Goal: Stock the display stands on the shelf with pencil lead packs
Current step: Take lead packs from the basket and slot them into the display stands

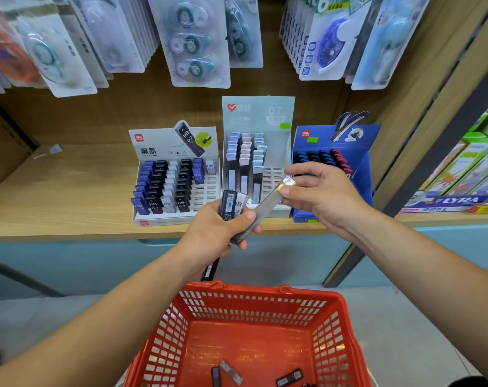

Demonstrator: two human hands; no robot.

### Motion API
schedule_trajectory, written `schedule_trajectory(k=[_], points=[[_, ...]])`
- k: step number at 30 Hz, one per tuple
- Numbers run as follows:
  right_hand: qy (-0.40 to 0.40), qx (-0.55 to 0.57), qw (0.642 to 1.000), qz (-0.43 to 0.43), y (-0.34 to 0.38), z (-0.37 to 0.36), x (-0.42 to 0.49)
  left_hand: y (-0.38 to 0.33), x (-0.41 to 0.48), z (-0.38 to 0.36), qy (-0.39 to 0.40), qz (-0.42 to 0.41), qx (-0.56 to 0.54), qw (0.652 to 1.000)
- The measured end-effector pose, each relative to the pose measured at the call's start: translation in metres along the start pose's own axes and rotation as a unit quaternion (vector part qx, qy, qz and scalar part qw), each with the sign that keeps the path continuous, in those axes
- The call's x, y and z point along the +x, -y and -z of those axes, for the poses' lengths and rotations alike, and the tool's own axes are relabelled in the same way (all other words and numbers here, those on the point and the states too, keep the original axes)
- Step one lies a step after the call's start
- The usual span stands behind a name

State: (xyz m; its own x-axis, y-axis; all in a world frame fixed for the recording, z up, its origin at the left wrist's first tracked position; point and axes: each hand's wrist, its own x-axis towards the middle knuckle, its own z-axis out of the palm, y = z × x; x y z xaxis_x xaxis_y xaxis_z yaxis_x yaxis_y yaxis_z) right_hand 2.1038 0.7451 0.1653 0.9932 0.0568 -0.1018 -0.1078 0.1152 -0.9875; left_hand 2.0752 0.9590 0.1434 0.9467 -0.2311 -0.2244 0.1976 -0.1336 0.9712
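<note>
I am standing in front of the wooden shelf (55, 196) with both hands raised above the red basket (254, 291). My left hand (209, 236) is gripping a bundle of lead packs (233, 203), its fingers curled round them and the thumb lying across the front. A black pack with a barcode and a pale one marked HB are showing at the top of the bundle, and a dark pack is poking out below the palm.

My right hand (323, 196) is pinching the far end of a long grey pack (265, 208) between thumb and fingertips. The near end of that pack is lying under my left thumb, so both hands are touching it.

Three stands are sitting side by side on the shelf just beyond my hands. The white stand (159, 143) on the left is showing rows of blue, black and white packs, with bare slots on its right side. The pale middle stand (258, 113) is holding three columns, with open slots at its right. The blue stand (365, 169) is sitting partly behind my right hand.

A few loose packs (230, 371) are lying at the near end of the basket floor. Correction tape cards (192, 43) are hanging above the stands.
</note>
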Motion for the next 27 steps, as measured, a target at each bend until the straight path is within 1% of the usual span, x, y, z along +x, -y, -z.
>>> schedule_trajectory(k=[3,6,7,10,13,17,20,22,27], points=[[-0.001,-0.019,1.0,0.002,0.003,0.006,-0.002,-0.003,0.001,-0.006,-0.002,-0.002,-0.01,1.0],[0.003,-0.105,0.994,0.01,0.007,0.011,-0.007,-0.003,0.001,-0.013,-0.01,-0.008,-0.003,1.0],[0.006,-0.117,0.993,0.007,0.008,0.012,-0.008,-0.003,0.001,-0.015,-0.015,-0.014,0.003,1.0],[0.003,-0.105,0.994,0.001,0.009,0.009,-0.009,-0.004,0.001,-0.023,-0.022,-0.026,0.015,0.999],[-0.007,-0.137,0.99,0.031,0.013,0.012,-0.008,-0.005,0.003,-0.029,-0.018,-0.025,0.015,0.999],[0.016,-0.164,0.985,0.043,0.023,0.026,-0.007,-0.009,0.007,-0.034,-0.028,-0.045,0.028,0.998],[0.027,-0.147,0.987,0.053,0.028,0.033,-0.006,-0.014,0.01,-0.036,-0.021,-0.065,0.058,0.996],[0.014,-0.142,0.988,0.063,0.032,0.038,-0.002,-0.018,0.012,-0.037,-0.022,-0.074,0.072,0.994],[-0.026,-0.14,0.984,0.102,0.048,0.047,0.013,-0.038,0.031,-0.024,-0.085,-0.108,0.133,0.982]])
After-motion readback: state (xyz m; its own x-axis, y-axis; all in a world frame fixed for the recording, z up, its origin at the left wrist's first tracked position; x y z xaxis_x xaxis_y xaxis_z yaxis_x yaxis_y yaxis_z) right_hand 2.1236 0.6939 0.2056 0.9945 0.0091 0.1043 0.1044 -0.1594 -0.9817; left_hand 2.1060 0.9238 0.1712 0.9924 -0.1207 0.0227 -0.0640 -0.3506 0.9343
